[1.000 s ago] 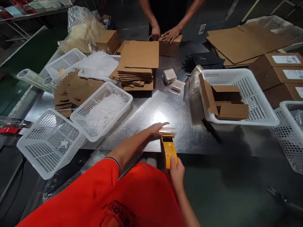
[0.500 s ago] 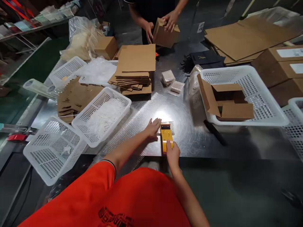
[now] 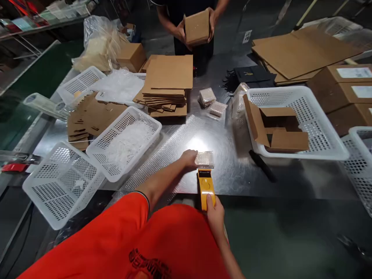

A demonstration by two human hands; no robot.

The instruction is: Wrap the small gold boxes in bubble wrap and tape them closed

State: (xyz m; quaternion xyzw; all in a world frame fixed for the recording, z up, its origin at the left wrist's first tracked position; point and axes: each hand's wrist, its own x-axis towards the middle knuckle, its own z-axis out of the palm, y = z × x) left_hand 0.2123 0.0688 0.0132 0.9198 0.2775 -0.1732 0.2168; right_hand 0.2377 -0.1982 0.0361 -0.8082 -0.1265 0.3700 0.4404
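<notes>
Uncovering the bubble-wrapped packet (image 3: 204, 159), your yellow tape dispenser (image 3: 207, 190) has drawn back toward you since the earlier frame and sits at the packet's 6 o'clock. Your right hand (image 3: 215, 213) is closed around the dispenser, thumb on top. Your left hand (image 3: 189, 159) touches the packet's 9 o'clock edge; you can't tell whether its fingers are pinching, as they're mostly hidden. At 12 o'clock, past two wrapped bundles (image 3: 212, 102), another person (image 3: 188, 7) now holds a cardboard box (image 3: 197, 28) higher.
</notes>
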